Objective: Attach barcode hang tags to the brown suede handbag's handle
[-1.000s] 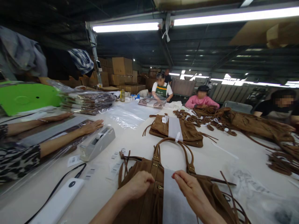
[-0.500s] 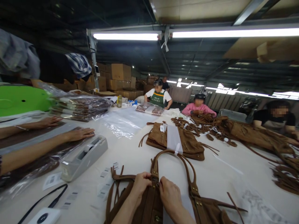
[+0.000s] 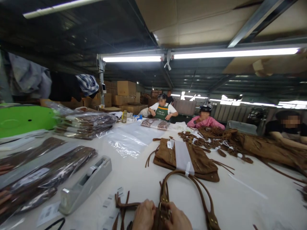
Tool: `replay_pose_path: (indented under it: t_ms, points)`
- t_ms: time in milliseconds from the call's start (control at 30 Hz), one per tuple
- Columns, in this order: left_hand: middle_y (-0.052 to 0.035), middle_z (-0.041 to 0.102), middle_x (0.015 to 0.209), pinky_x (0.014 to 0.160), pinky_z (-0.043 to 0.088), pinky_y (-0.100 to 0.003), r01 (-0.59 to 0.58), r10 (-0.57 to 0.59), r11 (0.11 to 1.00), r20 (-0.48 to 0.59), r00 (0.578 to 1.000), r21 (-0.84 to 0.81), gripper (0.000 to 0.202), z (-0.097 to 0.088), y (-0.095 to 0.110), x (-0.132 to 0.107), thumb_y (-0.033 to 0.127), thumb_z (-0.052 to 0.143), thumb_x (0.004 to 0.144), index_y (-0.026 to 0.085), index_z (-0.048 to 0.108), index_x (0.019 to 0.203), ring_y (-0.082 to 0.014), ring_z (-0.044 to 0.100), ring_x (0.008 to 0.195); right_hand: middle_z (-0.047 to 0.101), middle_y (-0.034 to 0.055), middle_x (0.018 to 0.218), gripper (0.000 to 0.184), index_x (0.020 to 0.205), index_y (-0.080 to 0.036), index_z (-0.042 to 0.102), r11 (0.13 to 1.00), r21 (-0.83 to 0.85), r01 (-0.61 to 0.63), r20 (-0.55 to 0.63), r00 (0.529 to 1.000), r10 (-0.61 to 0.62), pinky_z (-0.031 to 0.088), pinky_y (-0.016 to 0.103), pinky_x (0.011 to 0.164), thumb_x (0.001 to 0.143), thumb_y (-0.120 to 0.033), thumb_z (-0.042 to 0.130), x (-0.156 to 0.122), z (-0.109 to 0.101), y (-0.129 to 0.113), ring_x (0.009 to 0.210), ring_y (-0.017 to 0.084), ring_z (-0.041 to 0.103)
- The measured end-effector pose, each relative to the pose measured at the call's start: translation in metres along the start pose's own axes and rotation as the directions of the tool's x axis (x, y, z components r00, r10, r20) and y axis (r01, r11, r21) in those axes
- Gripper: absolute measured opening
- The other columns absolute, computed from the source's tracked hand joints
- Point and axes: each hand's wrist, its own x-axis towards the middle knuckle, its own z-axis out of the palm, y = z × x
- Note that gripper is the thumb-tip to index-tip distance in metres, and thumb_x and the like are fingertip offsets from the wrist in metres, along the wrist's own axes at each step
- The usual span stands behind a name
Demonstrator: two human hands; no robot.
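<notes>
At the bottom edge lies a brown handbag (image 3: 212, 220) with two arched handles tied together at the top by a white tie. My left hand (image 3: 145, 214) is closed on the bag beside the base of the near handle, its fingertips partly hidden. Facing it, my right hand (image 3: 177, 217) grips the bag by a metal ring (image 3: 160, 206), fingers curled in. The lower bag is cut off by the frame. Just beyond the handles rests a second brown bag (image 3: 165, 156), folded flat with a white paper band (image 3: 183, 155) round it.
A grey tape dispenser (image 3: 86, 185) stands left, beside a plastic-wrapped brown bag (image 3: 79, 156) with another person's fingers at its edge. Clear plastic bags (image 3: 127, 137), wrapped stacks (image 3: 83, 123) and brown straps (image 3: 213, 143) lie farther back. Several people sit or stand around the table.
The view has tilted up, so my hands and the handbag sit lower in frame. The neighbouring person's arms at left have pulled back to the edge. My hands remain at the handle base.
</notes>
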Motion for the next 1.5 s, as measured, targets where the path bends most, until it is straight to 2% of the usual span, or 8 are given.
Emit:
replay_pose_path:
  t_ms: [100,200,333,400,533,833,1100,1500]
  points:
    - [-0.006,0.061,0.076,0.071,0.037,-0.029,-0.03,0.022,0.995,-0.079,0.997,-0.094,0.018,-0.017,0.003,-0.007,0.013,0.043,0.071,0.016,0.06,0.071,-0.0186,0.055,0.077,0.059,0.0001,0.06,0.036,0.087,-0.016,0.054,0.934,0.348,-0.079,0.148,0.989,0.028,0.038,0.025,0.054,0.053,-0.007,0.05,-0.014,-0.026,0.011,0.058,0.016,0.056]
    - [-0.0034,0.06,0.073,0.069,0.037,-0.025,-0.042,0.02,0.952,-0.075,0.997,-0.304,0.012,-0.025,0.01,-0.007,0.01,0.046,0.063,0.016,0.055,0.058,-0.0151,0.054,0.073,0.058,-0.0009,0.058,0.032,0.086,-0.014,0.053,0.673,0.694,-0.257,0.349,0.937,-0.003,0.032,0.021,0.048,0.054,-0.017,0.057,-0.028,-0.045,0.016,0.051,0.012,0.053]
    - [-0.0028,0.063,0.072,0.061,0.039,-0.021,-0.046,0.056,0.871,0.007,0.998,-0.489,0.015,-0.016,0.023,-0.013,0.013,0.042,0.061,0.015,0.049,0.048,-0.0114,0.055,0.063,0.061,0.0052,0.072,0.04,0.085,-0.013,0.055,0.418,0.821,-0.388,0.436,0.9,-0.023,0.033,0.021,0.051,0.066,-0.048,0.056,-0.042,-0.054,0.016,0.061,0.013,0.057]
    - [-0.0029,0.063,0.066,0.051,0.035,-0.022,-0.012,0.058,0.773,0.051,0.997,-0.634,0.014,-0.009,0.028,-0.019,0.019,0.042,0.06,0.015,0.051,0.051,-0.0108,0.051,0.052,0.062,0.0055,0.078,0.035,0.083,-0.012,0.056,0.376,0.841,-0.39,0.431,0.902,-0.027,0.036,0.022,0.057,0.06,-0.039,0.063,-0.046,-0.054,0.017,0.065,0.013,0.058]
    - [0.0007,0.054,0.046,0.043,0.026,-0.021,0.057,0.033,0.6,0.095,0.995,-0.798,0.017,0.003,0.027,-0.023,0.028,0.047,0.058,0.013,0.056,0.062,-0.0097,0.042,0.042,0.064,0.0025,0.077,0.032,0.08,-0.014,0.053,0.428,0.851,-0.305,0.346,0.938,-0.02,0.036,0.021,0.058,0.049,-0.013,0.05,-0.047,-0.055,0.022,0.066,0.011,0.056]
    - [0.0002,0.053,0.047,0.044,0.027,-0.021,0.08,-0.015,0.516,0.084,0.996,-0.853,0.017,0.014,0.012,-0.021,0.026,0.049,0.055,0.012,0.056,0.06,-0.0099,0.044,0.044,0.057,-0.0024,0.058,0.028,0.081,-0.018,0.048,0.497,0.824,-0.272,0.374,0.92,-0.116,0.033,0.023,0.046,0.06,-0.031,0.06,-0.036,-0.047,0.042,0.047,0.012,0.049]
    - [0.0016,0.05,0.047,0.048,0.03,-0.022,0.076,-0.063,0.514,0.051,0.997,-0.854,0.013,0.02,0.011,-0.026,0.026,0.054,0.056,0.013,0.055,0.057,-0.0099,0.043,0.046,0.06,-0.0002,0.071,0.029,0.097,-0.024,0.051,0.915,0.394,0.089,0.095,0.986,-0.137,0.039,0.028,0.064,0.075,-0.043,0.05,-0.038,-0.021,0.049,0.067,0.017,0.053]
    - [-0.001,0.052,0.065,0.063,0.035,-0.023,-0.166,0.205,0.701,-0.026,0.978,-0.693,0.022,0.014,0.023,-0.031,0.032,0.046,0.072,0.016,0.054,0.059,-0.0135,0.048,0.066,0.049,-0.0086,0.053,0.041,0.082,-0.022,0.032,0.49,0.829,-0.268,0.309,0.951,-0.003,0.037,0.02,0.037,0.064,-0.047,0.059,-0.035,-0.018,0.01,0.039,0.009,0.045]
